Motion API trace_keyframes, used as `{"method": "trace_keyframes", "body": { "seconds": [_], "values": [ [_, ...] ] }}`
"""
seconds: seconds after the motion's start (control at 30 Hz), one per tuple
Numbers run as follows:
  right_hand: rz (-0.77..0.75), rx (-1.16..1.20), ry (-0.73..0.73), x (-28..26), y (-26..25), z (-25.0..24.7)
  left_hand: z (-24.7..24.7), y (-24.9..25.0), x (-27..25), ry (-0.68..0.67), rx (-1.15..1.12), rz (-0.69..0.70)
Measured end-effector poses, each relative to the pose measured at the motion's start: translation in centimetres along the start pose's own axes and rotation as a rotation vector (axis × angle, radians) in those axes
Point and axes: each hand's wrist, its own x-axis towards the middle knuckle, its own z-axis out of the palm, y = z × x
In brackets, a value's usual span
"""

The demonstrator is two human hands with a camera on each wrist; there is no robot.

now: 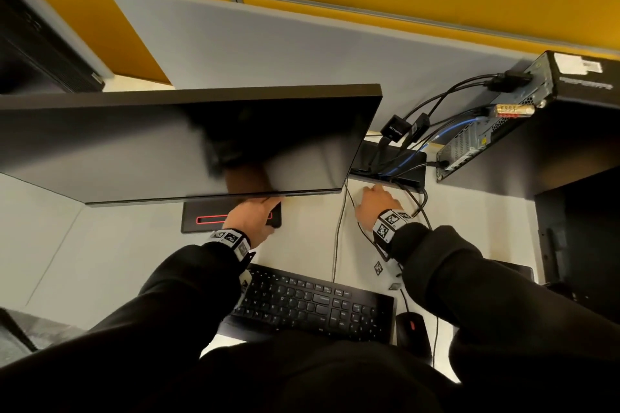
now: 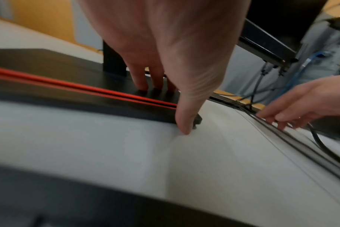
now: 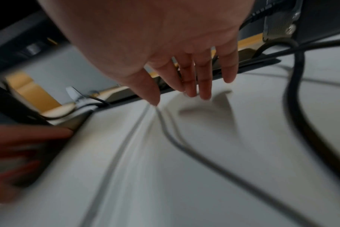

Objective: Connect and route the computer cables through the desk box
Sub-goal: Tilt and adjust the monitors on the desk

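A black desk box (image 1: pixel 414 164) is sunk into the white desk behind the monitor, and black and blue cables (image 1: pixel 446 126) run into it from a small computer (image 1: pixel 469 141) at the right. My right hand (image 1: pixel 372 194) (image 3: pixel 184 92) has straight, spread fingers touching the desk at the box's front edge. A thin grey cable (image 3: pixel 171 138) (image 1: pixel 337 245) runs out from under its thumb tip. A thicker black cable (image 3: pixel 293 107) loops to its right. My left hand (image 1: pixel 271 211) (image 2: pixel 177 106) rests on the monitor base (image 2: pixel 68 86), fingers on top, thumb at its front corner.
The tilted black monitor (image 1: pixel 188 141) overhangs the base and hides part of the box. A black keyboard (image 1: pixel 312 305) and mouse (image 1: pixel 412 329) lie near the front edge. A grey divider and yellow wall stand behind. A second monitor is at the far left.
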Motion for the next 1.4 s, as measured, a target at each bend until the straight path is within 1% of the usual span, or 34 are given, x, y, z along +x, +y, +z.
{"method": "trace_keyframes", "body": {
  "seconds": [0.03, 0.07, 0.1, 0.13, 0.17, 0.2, 0.23, 0.27, 0.3, 0.33, 0.37, 0.4, 0.43, 0.47, 0.5, 0.53, 0.6, 0.7, 0.77, 0.83, 0.87, 0.93, 1.0, 1.07, 1.13, 1.2, 1.27, 1.3, 1.37, 1.4],
  "values": [
    [-0.038, 0.108, 0.034, -0.7, -0.7, -0.2, 0.3, -0.1, -0.4, 0.06, -0.139, -0.047],
    [-0.058, 0.281, 0.054, -1.2, -1.4, -0.4, 0.3, 0.0, -1.0, 0.143, -0.284, -0.118],
    [-0.048, 0.523, 0.058, -1.8, -2.3, -0.8, 0.4, -0.2, -1.7, 0.249, -0.437, -0.193],
    [0.004, 0.826, 0.017, -2.2, -3.3, -1.2, 0.5, -0.5, -2.2, 0.336, -0.578, -0.295],
    [0.065, 1.126, -0.058, -2.6, -4.1, -1.8, 0.1, -0.5, -3.0, 0.422, -0.722, -0.415],
    [0.127, 1.365, -0.132, -3.0, -4.8, -2.4, 0.1, -1.5, -3.4, 0.494, -0.91, -0.538],
    [0.18, 1.529, -0.178, -3.5, -5.4, -2.8, -0.2, -2.6, -3.9, 0.574, -1.202, -0.635],
    [0.217, 1.632, -0.181, -4.0, -5.9, -2.9, -0.7, -3.8, -4.6, 0.633, -1.536, -0.688],
    [0.242, 1.722, -0.163, -4.3, -6.2, -2.8, -1.3, -5.2, -5.5, 0.652, -1.84, -0.687],
    [0.264, 1.808, -0.143, -4.3, -6.3, -2.6, -1.8, -6.8, -6.2, 0.671, -2.042, -0.653],
    [0.274, 1.883, -0.14, -4.4, -6.6, -2.4, -2.7, -8.1, -7.1, 0.697, -2.175, -0.602],
    [0.291, 1.931, -0.14, -4.1, -6.8, -2.0, -3.6, -9.2, -7.9, 0.732, -2.23, -0.528],
    [0.313, 1.959, -0.134, -3.9, -6.9, -1.8, -4.3, -10.4, -8.5, 0.734, -2.27, -0.423],
    [0.338, 1.963, -0.122, -3.7, -7.0, -2.0, -4.7, -11.3, -8.9, 0.726, -2.303, -0.353],
    [0.353, 1.966, -0.109, -3.6, -7.1, -2.5, -5.3, -11.4, -9.5, 0.719, -2.319, -0.324],
    [0.358, 1.967, -0.098, -3.5, -7.3, -2.9, -5.1, -11.7, -9.6, 0.719, -2.297, -0.356],
    [0.357, 1.964, -0.095, -3.6, -7.8, -4.0, -5.3, -10.8, -10.3, 0.729, -2.325, -0.429],
    [0.301, 1.895, -0.118, -4.0, -8.5, -5.3, -5.1, -9.8, -11.5, 0.734, -2.407, -0.439],
    [0.254, 1.829, -0.121, -4.4, -8.8, -5.9, -4.4, -10.4, -11.8, 0.676, -2.43, -0.431],
    [0.272, 1.786, -0.092, -4.9, -9.3, -6.0, -3.5, -11.2, -11.4, 0.578, -2.478, -0.439],
    [0.286, 1.754, -0.07, -5.2, -9.4, -5.7, -3.2, -11.3, -11.0, 0.509, -2.471, -0.462],
    [0.316, 1.711, -0.021, -6.1, -9.5, -5.0, -2.4, -10.4, -9.8, 0.327, -2.311, -0.517],
    [0.35, 1.713, -0.003, -7.6, -8.4, -3.8, -2.1, -7.6, -8.8, 0.118, -2.041, -0.505],
    [0.394, 1.733, 0.013, -9.4, -6.3, -2.3, -2.0, -4.2, -8.0, -0.048, -1.729, -0.449],
    [0.464, 1.782, 0.062, -12.0, -3.5, -1.1, -2.0, -0.5, -7.3, -0.19, -1.478, -0.337],
    [0.548, 1.81, 0.148, -15.2, -0.3, 0.2, -1.8, 3.5, -6.5, -0.307, -1.279, -0.173],
    [0.656, 1.812, 0.226, -18.8, 2.8, 1.7, -1.4, 7.6, -6.0, -0.368, -1.055, -0.006],
    [0.729, 1.805, 0.268, -20.9, 4.3, 2.7, -0.8, 9.7, -5.9, -0.395, -0.902, 0.096],
    [0.874, 1.773, 0.358, -24.8, 6.8, 5.0, 0.6, 13.1, -6.4, -0.423, -0.599, 0.285],
    [0.927, 1.761, 0.398, -26.5, 7.9, 6.3, 1.3, 14.7, -7.0, -0.423, -0.488, 0.361]
  ]
}}
